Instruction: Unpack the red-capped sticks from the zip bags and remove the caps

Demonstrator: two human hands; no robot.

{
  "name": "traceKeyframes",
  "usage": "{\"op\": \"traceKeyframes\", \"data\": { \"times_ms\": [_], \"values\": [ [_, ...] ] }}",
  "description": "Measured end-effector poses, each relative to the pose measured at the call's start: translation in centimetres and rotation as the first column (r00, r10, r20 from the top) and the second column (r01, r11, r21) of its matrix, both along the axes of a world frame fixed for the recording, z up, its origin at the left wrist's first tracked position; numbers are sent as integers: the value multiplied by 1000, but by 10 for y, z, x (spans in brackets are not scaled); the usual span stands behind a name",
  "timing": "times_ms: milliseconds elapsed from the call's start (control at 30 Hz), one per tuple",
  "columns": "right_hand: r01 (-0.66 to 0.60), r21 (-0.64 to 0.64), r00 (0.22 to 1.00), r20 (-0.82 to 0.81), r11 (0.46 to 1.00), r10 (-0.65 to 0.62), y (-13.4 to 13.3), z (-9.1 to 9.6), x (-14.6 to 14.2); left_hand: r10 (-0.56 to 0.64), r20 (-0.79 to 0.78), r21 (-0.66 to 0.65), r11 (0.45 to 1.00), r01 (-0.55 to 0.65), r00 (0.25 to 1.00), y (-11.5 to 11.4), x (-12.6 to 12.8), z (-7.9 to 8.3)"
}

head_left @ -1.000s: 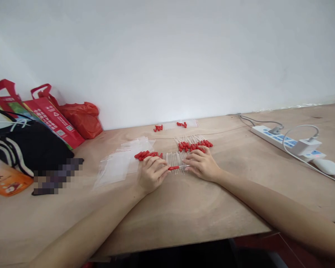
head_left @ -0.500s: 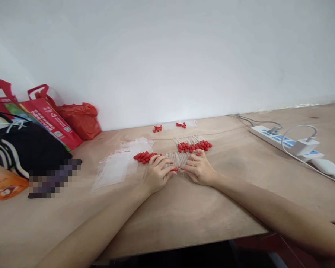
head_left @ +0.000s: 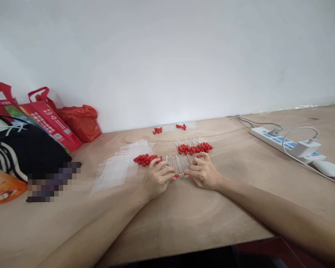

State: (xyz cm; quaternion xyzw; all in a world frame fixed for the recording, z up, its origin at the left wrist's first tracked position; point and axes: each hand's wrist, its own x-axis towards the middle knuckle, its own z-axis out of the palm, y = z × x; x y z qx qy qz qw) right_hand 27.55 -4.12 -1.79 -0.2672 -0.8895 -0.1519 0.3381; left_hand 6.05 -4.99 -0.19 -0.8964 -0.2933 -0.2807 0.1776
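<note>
Pinching a red-capped tube [head_left: 179, 175] between my left hand [head_left: 158, 178] and right hand [head_left: 203, 172], both closed on its ends, I am holding it low over the desk [head_left: 184, 219], beside the laid-out tubes [head_left: 178, 162], for steadiness.

Both hands, left [head_left: 158, 177] and right [head_left: 203, 172], rest knuckles-up, fingertips apparently pinched together between them.
</note>
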Motion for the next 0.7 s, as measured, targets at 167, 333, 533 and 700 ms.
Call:
{"op": "traceKeyframes", "data": {
  "times_ms": [167, 333, 533, 700],
  "values": [
    [128, -38, 990, -57, 991, -130, 7, -2, 23, 65, 110, -33, 998, -62, 992, -1, -17, 0],
    [261, -112, 952, -131, 959, -275, 14, -7, 24, 100, 271, -118, 991, -70, 957, 1, -29, -6],
    [326, -133, 934, -105, 936, -341, 20, -11, 3, 334, 425, -137, 942, -305, 841, 21, -42, -4],
    [363, -102, 917, -140, 926, -375, 26, -12, -3, 487, 468, -248, 873, -420, 737, 37, -61, 1]
  ]
}}
